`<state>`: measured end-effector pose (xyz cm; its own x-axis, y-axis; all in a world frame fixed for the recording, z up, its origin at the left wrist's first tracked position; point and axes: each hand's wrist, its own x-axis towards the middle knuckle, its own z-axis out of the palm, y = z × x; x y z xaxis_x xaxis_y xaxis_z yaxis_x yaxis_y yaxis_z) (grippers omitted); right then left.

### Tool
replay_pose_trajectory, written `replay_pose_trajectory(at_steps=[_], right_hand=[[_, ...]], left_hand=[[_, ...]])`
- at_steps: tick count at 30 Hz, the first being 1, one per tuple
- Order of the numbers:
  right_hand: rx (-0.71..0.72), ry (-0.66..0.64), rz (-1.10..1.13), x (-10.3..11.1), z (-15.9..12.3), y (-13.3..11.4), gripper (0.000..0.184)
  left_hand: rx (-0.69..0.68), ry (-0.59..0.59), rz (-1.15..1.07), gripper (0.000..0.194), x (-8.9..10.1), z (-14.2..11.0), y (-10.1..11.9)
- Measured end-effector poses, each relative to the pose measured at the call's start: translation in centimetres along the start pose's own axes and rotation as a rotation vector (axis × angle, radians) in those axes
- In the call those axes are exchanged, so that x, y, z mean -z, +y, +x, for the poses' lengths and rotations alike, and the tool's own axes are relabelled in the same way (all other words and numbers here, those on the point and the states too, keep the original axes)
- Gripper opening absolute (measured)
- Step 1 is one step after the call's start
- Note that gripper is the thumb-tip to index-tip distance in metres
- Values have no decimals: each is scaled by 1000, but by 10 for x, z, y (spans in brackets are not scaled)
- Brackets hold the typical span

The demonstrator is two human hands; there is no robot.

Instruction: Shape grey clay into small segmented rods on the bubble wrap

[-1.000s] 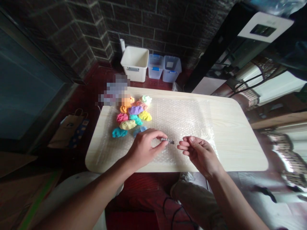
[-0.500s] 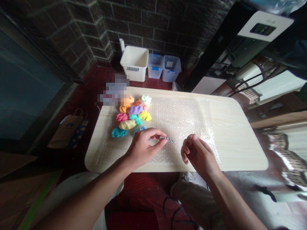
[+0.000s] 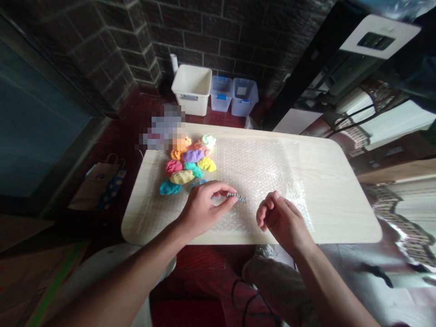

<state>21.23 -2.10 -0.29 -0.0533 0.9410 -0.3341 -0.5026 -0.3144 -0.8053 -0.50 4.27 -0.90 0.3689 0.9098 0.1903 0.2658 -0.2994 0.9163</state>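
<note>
My left hand (image 3: 207,202) is closed over the bubble wrap, pinching a short grey strip of small bead-like bumps (image 3: 241,198) between thumb and fingertips. The strip's free end points right, toward my other hand. A short gap away, my right hand (image 3: 281,218) has curled fingers with the thumb tip against the index finger. Whether anything small is in that pinch cannot be made out. Just behind my left hand lies a light blue lump (image 3: 199,182), partly hidden by it. Soft, clay-like lumps in several colours, among them a teal one (image 3: 170,187) and a purple one (image 3: 193,156), are grouped on the left.
A sheet of bubble wrap (image 3: 259,168) covers the middle of the pale wooden table (image 3: 340,195). Behind the table stand a white bin (image 3: 191,91) and two clear boxes with blue latches (image 3: 244,97). A paper bag (image 3: 97,184) is on the floor at left.
Both hands stay in nearly the same place, and the grey strip is still in my left fingers. The whole view has shifted very slightly.
</note>
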Motion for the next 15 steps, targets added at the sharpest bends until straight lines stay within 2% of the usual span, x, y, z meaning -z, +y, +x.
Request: replay_pose_trajectory(at_steps=[6, 15], right_hand=[[73, 16, -70, 3, 0, 2, 18], [22, 14, -20, 2, -2, 0, 23]], left_hand=[[0, 8, 16, 7, 0, 0, 1], [-12, 8, 10, 7, 1, 1, 1]])
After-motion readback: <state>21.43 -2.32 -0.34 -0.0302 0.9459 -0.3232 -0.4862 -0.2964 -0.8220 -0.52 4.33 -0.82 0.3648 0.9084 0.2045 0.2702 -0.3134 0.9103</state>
